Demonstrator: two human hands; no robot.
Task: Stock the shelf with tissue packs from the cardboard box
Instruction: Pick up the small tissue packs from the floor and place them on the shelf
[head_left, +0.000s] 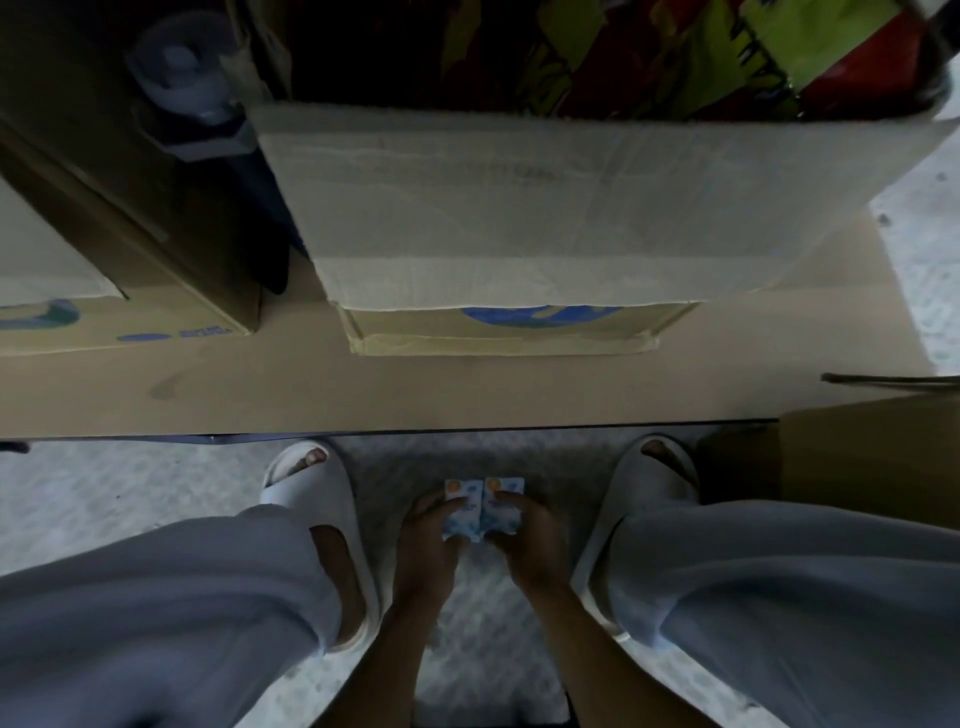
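Note:
Two small blue-and-white tissue packs sit side by side low in the view, between my feet. My left hand (423, 540) grips the left tissue pack (463, 506), and my right hand (527, 540) grips the right tissue pack (505, 501). Both packs touch along their inner edges. Ahead of me stands a large cardboard box (519, 208) with its front flap folded down; its inside is dark and holds colourful wrapped goods. No shelf is in view.
A flat cardboard sheet (363, 384) covers the floor under the boxes. A second carton (130, 322) stands at the left with a dark bottle-like object (182, 83) behind it. Another brown box (872, 447) is at the right. My white slippers (311, 499) rest on speckled floor.

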